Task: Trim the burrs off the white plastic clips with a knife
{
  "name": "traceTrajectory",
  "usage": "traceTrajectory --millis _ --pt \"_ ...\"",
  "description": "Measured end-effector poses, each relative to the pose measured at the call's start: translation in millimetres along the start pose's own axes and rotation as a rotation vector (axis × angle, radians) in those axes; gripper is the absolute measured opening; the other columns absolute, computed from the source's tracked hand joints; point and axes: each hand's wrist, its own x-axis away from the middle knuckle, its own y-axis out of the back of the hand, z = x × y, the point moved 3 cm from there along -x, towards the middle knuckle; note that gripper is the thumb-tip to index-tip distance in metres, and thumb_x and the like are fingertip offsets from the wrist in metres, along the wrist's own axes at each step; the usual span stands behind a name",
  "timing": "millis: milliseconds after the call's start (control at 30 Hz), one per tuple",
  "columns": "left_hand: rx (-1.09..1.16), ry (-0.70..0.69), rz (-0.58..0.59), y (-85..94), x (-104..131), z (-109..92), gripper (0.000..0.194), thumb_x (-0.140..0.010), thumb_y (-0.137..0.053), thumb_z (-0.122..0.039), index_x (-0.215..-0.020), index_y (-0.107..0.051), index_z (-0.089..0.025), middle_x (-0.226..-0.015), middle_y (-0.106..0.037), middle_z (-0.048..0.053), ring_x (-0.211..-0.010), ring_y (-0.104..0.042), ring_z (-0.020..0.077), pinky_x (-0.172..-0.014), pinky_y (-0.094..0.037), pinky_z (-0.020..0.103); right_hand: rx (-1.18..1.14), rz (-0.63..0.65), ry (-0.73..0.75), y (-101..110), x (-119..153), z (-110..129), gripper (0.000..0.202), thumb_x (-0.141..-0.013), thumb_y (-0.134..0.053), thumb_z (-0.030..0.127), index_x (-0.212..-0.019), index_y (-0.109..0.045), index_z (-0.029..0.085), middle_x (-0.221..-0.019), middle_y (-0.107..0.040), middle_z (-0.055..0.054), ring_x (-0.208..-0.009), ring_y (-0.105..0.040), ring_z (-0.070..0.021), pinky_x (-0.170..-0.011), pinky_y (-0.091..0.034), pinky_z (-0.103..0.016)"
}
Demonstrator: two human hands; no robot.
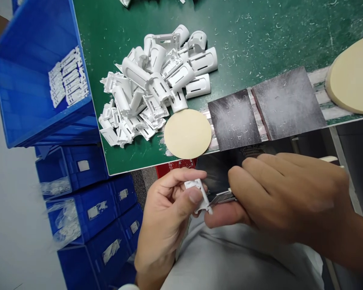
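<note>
My left hand [172, 213] grips a small white plastic part [203, 197] between thumb and fingers, in front of the table edge. My right hand [278, 197] is closed around a utility knife [224, 197]; its blade points left and meets the part's right side. The right thumb reaches under the blade to the part's lower end. Beyond my hands, a heap of white plastic pieces [151, 80] lies on the green table [245, 28].
A round cream disc [188, 134] and two dark square plates [234, 121] line the near table edge; a larger disc [355, 76] sits far right. A blue bin [27, 72] with white parts stands left, above more blue bins [103, 217]. White shavings dot the table.
</note>
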Motion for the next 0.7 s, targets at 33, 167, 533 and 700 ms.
traceTrajectory --millis 33,167,533,700 --pt "0.003 0.001 0.002 -0.2 -0.3 -0.1 0.023 -0.070 -0.089 -0.035 -0.089 -0.081 -0.023 -0.066 -0.069 0.000 -0.053 -0.056 0.0062 -0.051 -0.049 0.014 -0.005 -0.003 0.002 -0.2 0.1 -0.2 0.050 -0.097 -0.043 0.060 -0.061 -0.036 0.026 -0.051 -0.031 0.004 -0.048 -0.027 -0.0156 -0.050 -0.015 -0.034" --pt "0.016 0.000 0.008 -0.1 -1.0 -0.2 0.020 -0.072 -0.088 -0.032 -0.088 -0.081 -0.024 -0.063 -0.067 -0.001 -0.054 -0.056 0.0063 -0.053 -0.048 0.013 -0.039 -0.006 0.011 -1.9 2.5 -0.6 0.050 -0.095 -0.049 0.060 -0.061 -0.038 0.026 -0.051 -0.032 0.004 -0.050 -0.027 -0.0155 -0.050 -0.016 -0.034" --pt "-0.093 -0.243 -0.044 -7.2 9.8 -7.3 0.015 -0.081 -0.080 -0.032 -0.093 -0.075 -0.025 -0.084 -0.065 0.000 -0.066 -0.057 0.0110 -0.058 -0.047 0.019 -1.311 0.379 -0.536 -9.4 5.7 11.0 0.037 -0.101 -0.049 0.048 -0.075 -0.051 0.022 -0.058 -0.040 0.009 -0.049 -0.037 -0.0064 -0.047 -0.029 -0.022" --pt "0.078 -0.208 0.137 -15.0 6.9 -7.8 0.004 -0.088 -0.073 -0.029 -0.090 -0.074 -0.025 -0.097 -0.067 0.000 -0.064 -0.060 0.0092 -0.062 -0.051 0.023 -1.785 0.390 -0.905 -22.6 9.0 29.7 0.037 -0.103 -0.045 0.044 -0.075 -0.055 0.021 -0.059 -0.031 0.008 -0.050 -0.027 -0.0077 -0.045 -0.025 -0.022"
